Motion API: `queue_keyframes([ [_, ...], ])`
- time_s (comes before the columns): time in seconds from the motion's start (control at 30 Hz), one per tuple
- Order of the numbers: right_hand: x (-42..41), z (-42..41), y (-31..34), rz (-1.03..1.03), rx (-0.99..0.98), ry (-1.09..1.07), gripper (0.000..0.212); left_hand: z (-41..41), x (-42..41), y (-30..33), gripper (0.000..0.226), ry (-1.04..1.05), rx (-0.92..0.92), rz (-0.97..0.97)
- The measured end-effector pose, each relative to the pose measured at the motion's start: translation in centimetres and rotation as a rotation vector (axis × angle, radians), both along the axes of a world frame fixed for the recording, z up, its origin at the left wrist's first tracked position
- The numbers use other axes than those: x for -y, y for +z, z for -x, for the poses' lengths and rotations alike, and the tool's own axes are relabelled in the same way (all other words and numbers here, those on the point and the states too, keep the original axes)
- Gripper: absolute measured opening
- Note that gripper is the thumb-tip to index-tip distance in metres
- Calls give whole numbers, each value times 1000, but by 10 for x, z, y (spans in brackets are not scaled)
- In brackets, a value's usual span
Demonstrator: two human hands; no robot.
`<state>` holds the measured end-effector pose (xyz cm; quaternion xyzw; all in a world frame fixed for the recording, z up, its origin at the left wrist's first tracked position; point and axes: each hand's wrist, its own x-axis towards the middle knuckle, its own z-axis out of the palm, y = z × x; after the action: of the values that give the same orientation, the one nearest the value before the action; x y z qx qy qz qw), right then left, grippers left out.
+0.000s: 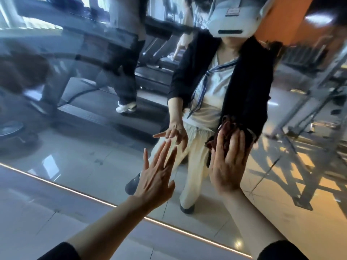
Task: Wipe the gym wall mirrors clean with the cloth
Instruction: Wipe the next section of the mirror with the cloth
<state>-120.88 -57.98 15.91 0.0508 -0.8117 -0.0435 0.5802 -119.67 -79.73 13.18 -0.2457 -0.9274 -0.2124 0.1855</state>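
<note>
The wall mirror (78, 151) fills most of the view and reaches down to a lit strip at the floor. My right hand (228, 164) presses a dark red cloth (224, 131) flat against the glass with straight fingers; most of the cloth is hidden behind the palm. My left hand (157, 173) is spread open, its fingertips at or touching the glass to the left of the cloth. Both hands and my own body are mirrored in the glass.
The mirror's bottom edge (105, 202) runs diagonally across grey floor tiles (37, 222). Reflected in the glass are treadmills, a person's legs in white shoes (125, 106), and metal gym racks on the right.
</note>
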Motion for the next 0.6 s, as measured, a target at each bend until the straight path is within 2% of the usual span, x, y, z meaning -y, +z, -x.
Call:
queue_keyframes([
  [0.1, 42, 12, -23, -64, 26, 45, 46, 12, 31, -6, 105, 18, -4, 17],
  [0.23, 104, 37, -28, 26, 10, 38, 51, 44, 87, -3, 110, -17, -99, 27],
  [0.33, 164, 61, -18, -25, 20, 80, 54, 69, 135, 6, 109, -18, -206, 46],
  [0.5, 271, 103, -4, -83, 26, 101, 63, 103, 220, 27, 117, 77, -292, -99],
  [0.6, 311, 112, -13, -167, 58, 80, 63, 120, 265, 37, 113, 87, -313, -100],
])
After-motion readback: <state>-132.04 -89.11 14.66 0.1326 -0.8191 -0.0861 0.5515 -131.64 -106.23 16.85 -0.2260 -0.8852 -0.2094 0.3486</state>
